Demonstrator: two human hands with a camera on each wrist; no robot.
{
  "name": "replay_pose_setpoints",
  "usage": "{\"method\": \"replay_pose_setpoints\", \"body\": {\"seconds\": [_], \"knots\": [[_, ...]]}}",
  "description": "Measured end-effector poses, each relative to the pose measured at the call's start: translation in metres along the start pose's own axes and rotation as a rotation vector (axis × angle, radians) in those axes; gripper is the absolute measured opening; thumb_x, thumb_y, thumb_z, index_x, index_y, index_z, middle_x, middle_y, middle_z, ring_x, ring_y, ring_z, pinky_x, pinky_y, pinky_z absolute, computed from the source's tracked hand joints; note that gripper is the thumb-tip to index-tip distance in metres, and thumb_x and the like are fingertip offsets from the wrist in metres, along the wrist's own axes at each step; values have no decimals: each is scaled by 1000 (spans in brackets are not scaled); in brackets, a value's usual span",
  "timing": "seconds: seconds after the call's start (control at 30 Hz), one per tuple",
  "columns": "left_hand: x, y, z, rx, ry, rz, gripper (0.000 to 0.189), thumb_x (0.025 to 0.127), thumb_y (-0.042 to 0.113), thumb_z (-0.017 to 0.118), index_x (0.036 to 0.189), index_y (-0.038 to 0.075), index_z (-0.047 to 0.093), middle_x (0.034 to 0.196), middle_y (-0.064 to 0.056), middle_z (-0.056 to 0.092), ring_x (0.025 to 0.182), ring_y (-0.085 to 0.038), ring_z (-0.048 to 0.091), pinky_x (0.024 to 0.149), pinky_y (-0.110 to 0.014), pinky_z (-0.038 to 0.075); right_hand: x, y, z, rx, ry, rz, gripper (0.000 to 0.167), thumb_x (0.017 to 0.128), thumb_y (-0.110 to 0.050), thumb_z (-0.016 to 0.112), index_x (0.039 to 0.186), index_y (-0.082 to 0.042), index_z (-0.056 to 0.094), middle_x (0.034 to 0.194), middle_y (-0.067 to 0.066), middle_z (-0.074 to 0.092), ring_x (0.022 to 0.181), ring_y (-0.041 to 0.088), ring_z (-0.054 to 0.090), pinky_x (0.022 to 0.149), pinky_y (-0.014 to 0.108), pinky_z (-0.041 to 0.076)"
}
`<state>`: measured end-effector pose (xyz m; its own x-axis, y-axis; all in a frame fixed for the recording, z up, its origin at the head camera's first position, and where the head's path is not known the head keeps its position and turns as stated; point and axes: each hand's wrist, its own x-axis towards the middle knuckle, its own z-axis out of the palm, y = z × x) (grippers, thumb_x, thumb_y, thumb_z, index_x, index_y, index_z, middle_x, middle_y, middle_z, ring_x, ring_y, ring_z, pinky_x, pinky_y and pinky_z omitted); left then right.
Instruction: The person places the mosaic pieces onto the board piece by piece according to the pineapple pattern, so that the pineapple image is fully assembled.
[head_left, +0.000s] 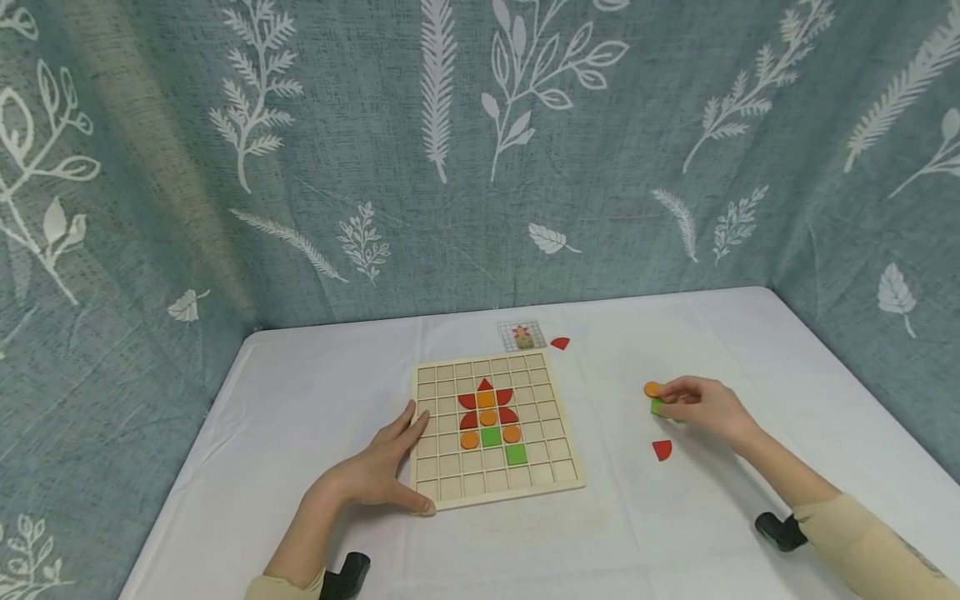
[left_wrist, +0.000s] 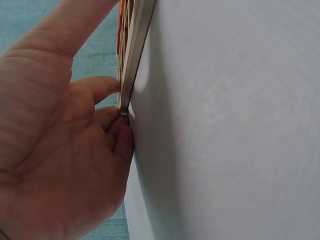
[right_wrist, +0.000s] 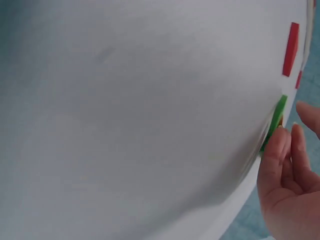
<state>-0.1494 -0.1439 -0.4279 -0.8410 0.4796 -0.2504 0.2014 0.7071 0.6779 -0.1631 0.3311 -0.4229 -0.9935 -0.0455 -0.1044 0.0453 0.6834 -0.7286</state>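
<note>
My left hand (head_left: 378,467) rests at the left side of a square wooden grid board (head_left: 442,487). Its fingers lie spread along the board's left edge and the thumb touches the near left corner. The left wrist view shows the fingertips against the board's rim (left_wrist: 136,50). On the grid are red quarter-circle pieces, a red triangle (head_left: 485,385), an orange square (head_left: 487,399), orange discs (head_left: 469,439) and green squares (head_left: 516,454). My right hand (head_left: 708,408) is over loose pieces at the right, thumb and forefinger apart, fingertips at an orange disc (head_left: 652,389) and a green square (head_left: 656,407).
A red quarter-circle piece (head_left: 662,450) lies on the white cloth in front of the right hand. Behind the board are a small pattern card (head_left: 517,335) and another red quarter-circle (head_left: 560,342). A patterned blue-green curtain (head_left: 465,250) stands behind the table.
</note>
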Motion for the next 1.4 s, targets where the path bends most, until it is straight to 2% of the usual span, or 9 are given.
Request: {"method": "replay_pose_setpoints", "body": {"seconds": [0.2,0.63,0.83,1.07,1.23,1.4], "knots": [[0,0,-1,0,2,5,124,62,39,91,156,4,18,162,-18,-2,145,-45,4,109,-64,20,-2,8,-3,-106,22,17,36,86,-27,74,111,-2,67,96,4,68,88,21,57,74,33,45],[3,-2,-3,-4,-4,-2,124,62,40,91,156,5,18,163,-17,-2,146,-44,4,109,-64,21,-1,6,-3,-126,26,3,34,83,-26,78,104,-1,69,82,0,63,77,17,53,66,29,43],[4,-3,-5,-2,-6,-2,124,62,39,91,156,6,18,163,-16,-2,146,-43,4,109,-64,21,-3,1,0,-109,24,4,38,81,-30,79,104,0,70,82,0,65,77,17,55,66,28,45],[4,-4,-5,3,-5,1,124,61,39,92,156,6,18,162,-17,-2,146,-43,4,110,-63,20,2,-8,12,-47,3,4,41,82,-30,79,110,-1,70,91,1,70,84,16,63,70,26,50],[4,-5,-5,4,-5,0,124,62,41,91,156,6,18,162,-17,-2,146,-43,4,110,-64,20,5,-21,25,-4,-18,-8,39,82,-29,79,110,-3,70,92,2,71,82,15,65,67,27,52],[3,-4,-5,-1,-7,8,124,62,40,91,156,5,18,162,-17,-3,146,-43,3,110,-64,20,7,-39,40,51,-51,-27,36,81,-28,80,107,-5,71,90,1,70,80,14,65,69,28,53]]}}
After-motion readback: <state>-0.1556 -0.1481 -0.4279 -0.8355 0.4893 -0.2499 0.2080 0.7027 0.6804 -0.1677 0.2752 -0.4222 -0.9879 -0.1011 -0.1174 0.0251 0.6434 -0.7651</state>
